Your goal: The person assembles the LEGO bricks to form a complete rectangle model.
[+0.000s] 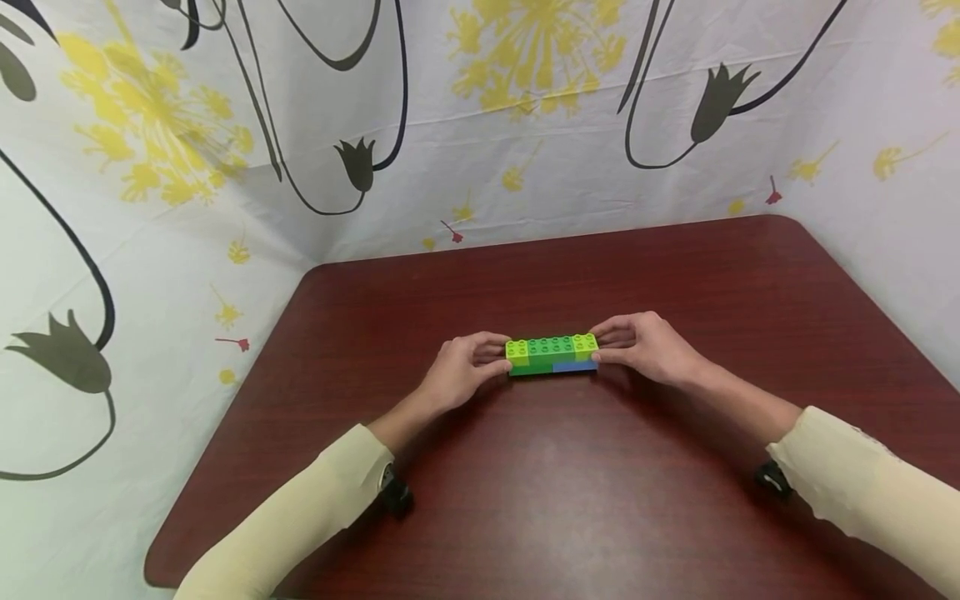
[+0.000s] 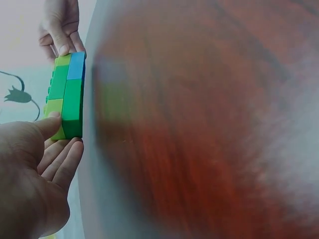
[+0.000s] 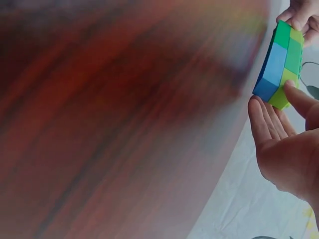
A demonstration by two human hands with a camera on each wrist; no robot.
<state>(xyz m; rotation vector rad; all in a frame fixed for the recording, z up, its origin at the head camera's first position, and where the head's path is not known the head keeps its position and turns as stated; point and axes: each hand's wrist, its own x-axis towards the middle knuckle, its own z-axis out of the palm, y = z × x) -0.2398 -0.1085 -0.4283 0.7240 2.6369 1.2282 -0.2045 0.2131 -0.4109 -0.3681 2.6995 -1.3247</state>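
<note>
Two layers of toy building bricks are joined into one long bar. On top, a green brick (image 1: 551, 347) lies between a lime brick (image 1: 517, 355) at the left and another lime brick (image 1: 586, 347) at the right. Below them are a dark green brick (image 1: 531, 368) and a blue brick (image 1: 574, 367), end to end. My left hand (image 1: 461, 371) pinches the bar's left end, thumb on its near side. At the right end my right hand (image 1: 648, 346) pinches it likewise. Whether the bar touches the table or sits slightly above it, I cannot tell.
The dark red-brown table (image 1: 570, 467) has rounded corners and a glossy top. White cloth (image 1: 420, 108) with yellow flowers and dark tulips hangs behind it and at both sides. Black devices, such as one (image 1: 396, 493) under the left sleeve, are at both wrists.
</note>
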